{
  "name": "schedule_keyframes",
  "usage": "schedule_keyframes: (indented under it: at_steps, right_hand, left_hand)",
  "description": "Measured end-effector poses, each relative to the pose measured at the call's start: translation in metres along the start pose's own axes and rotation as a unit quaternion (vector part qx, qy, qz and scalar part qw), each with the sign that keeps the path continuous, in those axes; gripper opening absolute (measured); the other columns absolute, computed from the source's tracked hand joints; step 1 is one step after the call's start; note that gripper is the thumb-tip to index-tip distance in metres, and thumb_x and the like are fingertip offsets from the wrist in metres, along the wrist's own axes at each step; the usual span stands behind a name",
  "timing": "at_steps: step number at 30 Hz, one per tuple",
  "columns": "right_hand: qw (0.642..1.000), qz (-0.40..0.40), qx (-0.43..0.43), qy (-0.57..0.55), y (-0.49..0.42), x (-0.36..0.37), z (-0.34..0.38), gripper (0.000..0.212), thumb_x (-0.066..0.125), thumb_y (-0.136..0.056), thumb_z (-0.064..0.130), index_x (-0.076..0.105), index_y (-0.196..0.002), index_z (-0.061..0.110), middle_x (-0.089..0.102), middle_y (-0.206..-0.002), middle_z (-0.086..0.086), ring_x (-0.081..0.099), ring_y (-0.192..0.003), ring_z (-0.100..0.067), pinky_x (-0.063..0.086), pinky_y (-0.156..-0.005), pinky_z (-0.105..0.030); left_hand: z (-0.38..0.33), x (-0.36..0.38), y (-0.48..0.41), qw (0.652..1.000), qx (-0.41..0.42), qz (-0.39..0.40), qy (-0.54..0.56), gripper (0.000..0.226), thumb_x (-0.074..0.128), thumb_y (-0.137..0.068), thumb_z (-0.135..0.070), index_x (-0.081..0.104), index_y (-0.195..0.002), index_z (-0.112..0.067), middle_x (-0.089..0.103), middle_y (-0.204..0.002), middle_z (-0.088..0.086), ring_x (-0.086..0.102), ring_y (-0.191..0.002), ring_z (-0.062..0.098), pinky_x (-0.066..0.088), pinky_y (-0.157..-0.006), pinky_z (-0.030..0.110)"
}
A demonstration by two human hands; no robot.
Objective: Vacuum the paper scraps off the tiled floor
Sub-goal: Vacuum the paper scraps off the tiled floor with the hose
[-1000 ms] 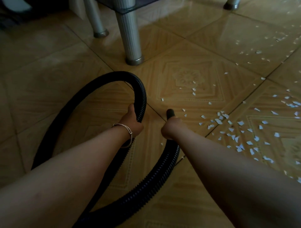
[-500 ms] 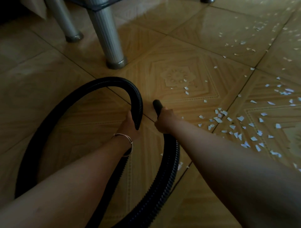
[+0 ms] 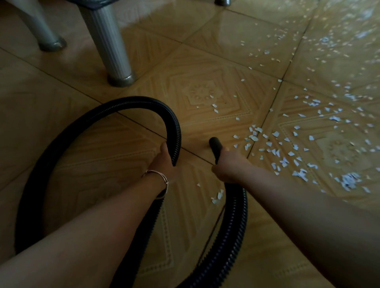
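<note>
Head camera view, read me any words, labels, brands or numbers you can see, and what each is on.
None: no text can be read.
The black hose shows no label, the paper scraps look blank at this size, and the floor tiles carry only an ornamental pattern.

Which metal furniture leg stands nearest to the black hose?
The thick ribbed leg, whose foot stands just beyond the hose loop; the far-left leg and the top-edge foot lie farther away.

One hose (image 3: 102, 106), two hands — left hand (image 3: 164, 162), right hand (image 3: 228, 166) — one bracelet (image 3: 162, 177), three metal legs (image 3: 107, 41), paper scraps (image 3: 287, 148) beyond counting.
</note>
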State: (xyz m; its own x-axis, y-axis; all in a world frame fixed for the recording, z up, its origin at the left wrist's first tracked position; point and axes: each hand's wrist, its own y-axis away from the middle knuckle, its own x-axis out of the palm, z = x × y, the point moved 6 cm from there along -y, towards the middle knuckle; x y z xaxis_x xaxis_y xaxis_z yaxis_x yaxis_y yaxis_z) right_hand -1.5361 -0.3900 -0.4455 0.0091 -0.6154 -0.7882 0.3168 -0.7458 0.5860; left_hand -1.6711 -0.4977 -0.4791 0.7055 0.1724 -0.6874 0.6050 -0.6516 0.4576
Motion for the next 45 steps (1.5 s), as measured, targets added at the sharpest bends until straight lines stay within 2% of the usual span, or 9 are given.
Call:
schedule_keyframes:
  at_steps: [5, 10, 15, 19, 23, 31, 37, 42, 45]
  right_hand:
    - [0.998, 0.05, -0.045, 0.018, 0.044, 0.032, -0.006, 0.05, 0.058, -0.09, 0.022, 0.039, -0.135, 0.013, 0.053, -0.102, -0.007, 0.052, -0.081, -0.021, 0.043, -0.061, -0.03]
    - [0.996, 0.067, -0.061, 0.022, 0.081, 0.059, -0.001, 0.047, 0.056, -0.091, 0.023, 0.039, -0.134, 0.015, 0.056, -0.114, -0.008, 0.059, -0.1, -0.026, 0.047, -0.067, -0.033]
    - [0.996, 0.078, -0.033, 0.01, 0.109, 0.072, -0.025, 0.057, 0.055, -0.091, 0.021, 0.029, -0.142, 0.018, 0.057, -0.11, -0.005, 0.06, -0.097, -0.023, 0.048, -0.065, -0.031]
    - [0.998, 0.054, 0.001, -0.008, 0.117, 0.065, -0.053, 0.044, 0.056, -0.091, 0.022, 0.039, -0.132, 0.018, 0.051, -0.096, 0.0, 0.058, -0.091, -0.02, 0.043, -0.06, -0.027]
    - [0.997, 0.065, 0.017, -0.026, 0.125, 0.071, -0.065, 0.04, 0.055, -0.092, 0.023, 0.039, -0.129, 0.019, 0.047, -0.091, 0.002, 0.054, -0.084, -0.017, 0.045, -0.062, -0.028]
    - [0.996, 0.04, 0.051, -0.068, 0.091, 0.05, -0.063, 0.041, 0.056, -0.091, 0.019, 0.04, -0.128, 0.012, 0.054, -0.107, -0.007, 0.057, -0.095, -0.024, 0.043, -0.065, -0.031]
    - [0.994, 0.026, 0.091, -0.054, 0.099, 0.045, -0.092, 0.043, 0.056, -0.093, 0.02, 0.037, -0.13, 0.012, 0.055, -0.116, -0.008, 0.057, -0.1, -0.023, 0.043, -0.068, -0.029]
    - [0.992, 0.028, 0.099, -0.067, 0.076, 0.032, -0.094, 0.044, 0.056, -0.092, 0.021, 0.037, -0.13, 0.011, 0.05, -0.1, -0.006, 0.054, -0.089, -0.022, 0.046, -0.067, -0.031]
    - [0.995, 0.02, 0.09, -0.048, 0.068, 0.025, -0.091, 0.049, 0.055, -0.093, 0.019, 0.033, -0.135, 0.009, 0.053, -0.119, -0.01, 0.057, -0.103, -0.025, 0.047, -0.071, -0.032]
  left_hand:
    - [0.003, 0.009, 0.014, 0.999, 0.007, 0.019, -0.039, 0.084, 0.053, -0.087, -0.005, -0.002, -0.149, -0.019, 0.048, -0.128, 0.019, 0.055, -0.104, 0.035, 0.047, -0.076, 0.036]
    - [0.001, 0.014, 0.023, 0.998, 0.012, 0.029, -0.05, 0.087, 0.055, -0.087, -0.009, -0.005, -0.148, -0.02, 0.047, -0.131, 0.017, 0.053, -0.11, 0.034, 0.047, -0.085, 0.037]
    - [-0.005, 0.022, 0.033, 0.997, 0.025, 0.043, -0.054, 0.086, 0.055, -0.086, -0.009, -0.004, -0.148, -0.022, 0.049, -0.127, 0.015, 0.054, -0.107, 0.033, 0.048, -0.086, 0.038]
    - [-0.013, 0.032, 0.042, 0.996, 0.041, 0.055, -0.064, 0.086, 0.055, -0.088, -0.008, -0.006, -0.148, -0.021, 0.048, -0.13, 0.015, 0.054, -0.108, 0.033, 0.048, -0.088, 0.039]
    - [-0.016, 0.034, 0.045, 0.995, 0.04, 0.051, -0.071, 0.087, 0.055, -0.089, -0.009, -0.007, -0.148, -0.022, 0.047, -0.132, 0.014, 0.054, -0.109, 0.032, 0.048, -0.087, 0.039]
    - [-0.024, 0.04, 0.047, 0.994, 0.052, 0.061, -0.071, 0.085, 0.054, -0.088, -0.006, -0.005, -0.147, -0.02, 0.051, -0.125, 0.016, 0.056, -0.104, 0.032, 0.047, -0.076, 0.034]
    - [-0.035, 0.055, 0.05, 0.991, 0.076, 0.079, -0.077, 0.086, 0.055, -0.085, -0.007, -0.002, -0.147, -0.02, 0.05, -0.127, 0.014, 0.054, -0.107, 0.031, 0.046, -0.081, 0.034]
    - [-0.043, 0.061, 0.046, 0.989, 0.089, 0.088, -0.079, 0.085, 0.055, -0.084, -0.005, 0.001, -0.147, -0.018, 0.048, -0.127, 0.015, 0.053, -0.107, 0.03, 0.043, -0.077, 0.032]
    - [-0.044, 0.057, 0.043, 0.991, 0.08, 0.078, -0.075, 0.086, 0.056, -0.085, -0.005, -0.002, -0.147, -0.019, 0.048, -0.129, 0.014, 0.053, -0.109, 0.031, 0.042, -0.078, 0.032]
